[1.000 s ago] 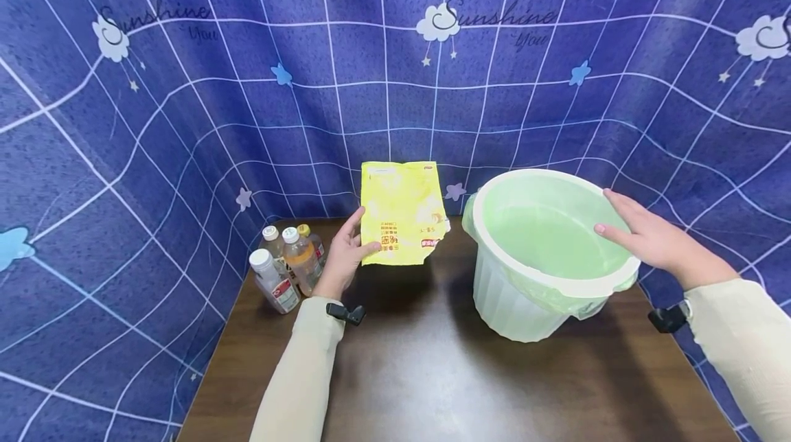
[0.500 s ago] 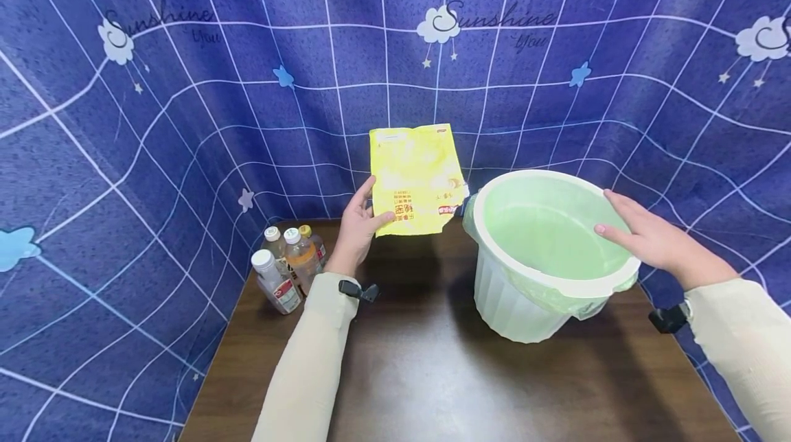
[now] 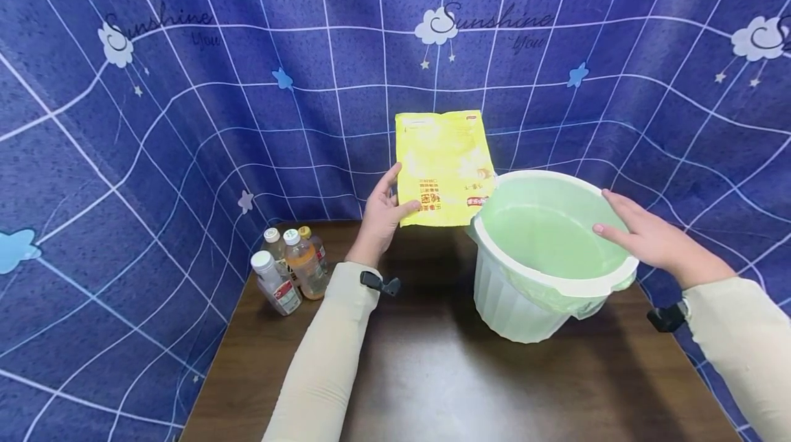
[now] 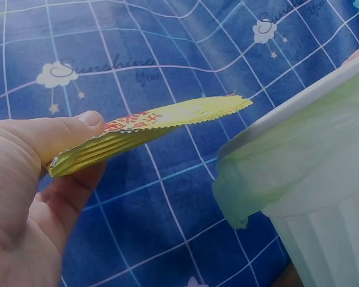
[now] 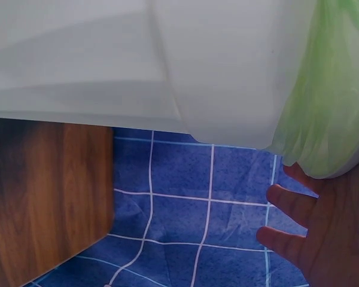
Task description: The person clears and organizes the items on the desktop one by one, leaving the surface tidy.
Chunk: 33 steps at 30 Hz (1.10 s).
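A flat yellow chip bag (image 3: 441,167) with red print is held up at the far side of the table. My left hand (image 3: 384,212) pinches its near left corner, thumb on top and fingers beneath; in the left wrist view the bag (image 4: 161,119) appears edge-on, left of the bin's rim. In the head view the bag's right corner overlaps the rim of the white trash bin (image 3: 516,305), which has a green liner. My right hand (image 3: 658,239) holds the bin's right rim, thumb inside; the right wrist view shows fingers (image 5: 293,206) outside, below the liner's edge.
Several bottles (image 3: 290,267) stand together at the table's back left. A blue gridded curtain (image 3: 346,51) hangs behind and at both sides of the brown wooden table (image 3: 420,387).
My left hand has carried the chip bag up and to the right, from over the table to the bin's left rim. The right hand and the bin stay in place.
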### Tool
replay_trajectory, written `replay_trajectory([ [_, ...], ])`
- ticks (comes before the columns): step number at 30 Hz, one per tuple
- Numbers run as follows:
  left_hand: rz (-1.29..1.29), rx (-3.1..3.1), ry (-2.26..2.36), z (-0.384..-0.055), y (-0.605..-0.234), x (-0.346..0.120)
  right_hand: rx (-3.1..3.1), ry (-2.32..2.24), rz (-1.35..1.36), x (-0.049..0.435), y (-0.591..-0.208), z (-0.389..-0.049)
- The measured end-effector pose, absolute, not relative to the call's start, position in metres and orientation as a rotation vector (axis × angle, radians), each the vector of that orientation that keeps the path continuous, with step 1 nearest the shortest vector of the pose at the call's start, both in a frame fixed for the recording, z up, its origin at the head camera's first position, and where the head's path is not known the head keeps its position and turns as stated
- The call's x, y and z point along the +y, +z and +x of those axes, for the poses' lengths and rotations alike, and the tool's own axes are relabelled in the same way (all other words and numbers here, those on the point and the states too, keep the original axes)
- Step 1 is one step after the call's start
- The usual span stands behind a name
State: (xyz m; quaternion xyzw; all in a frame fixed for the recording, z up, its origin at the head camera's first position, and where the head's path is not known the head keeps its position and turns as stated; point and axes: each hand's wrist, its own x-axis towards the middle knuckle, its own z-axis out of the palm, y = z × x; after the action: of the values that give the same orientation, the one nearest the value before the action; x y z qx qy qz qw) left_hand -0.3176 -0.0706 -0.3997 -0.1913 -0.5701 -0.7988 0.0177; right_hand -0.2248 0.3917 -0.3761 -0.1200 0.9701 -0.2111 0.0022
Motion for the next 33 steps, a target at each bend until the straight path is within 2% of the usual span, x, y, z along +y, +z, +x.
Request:
replay_trajectory([
  [12, -0.625, -1.764, -2.500, -0.318, -0.398, -0.064, 3.045, -0.662, -0.368, 0.392, -0.376, -0.226],
  [24, -0.645, -1.684, -2.561, -0.321, -0.406, -0.081, 3.049, -0.664, -0.372, 0.392, -0.375, -0.224],
  [33, -0.589, -1.707, -2.565, -0.322, -0.432, -0.105, 3.050, -0.686, -0.384, 0.390, -0.375, -0.223],
])
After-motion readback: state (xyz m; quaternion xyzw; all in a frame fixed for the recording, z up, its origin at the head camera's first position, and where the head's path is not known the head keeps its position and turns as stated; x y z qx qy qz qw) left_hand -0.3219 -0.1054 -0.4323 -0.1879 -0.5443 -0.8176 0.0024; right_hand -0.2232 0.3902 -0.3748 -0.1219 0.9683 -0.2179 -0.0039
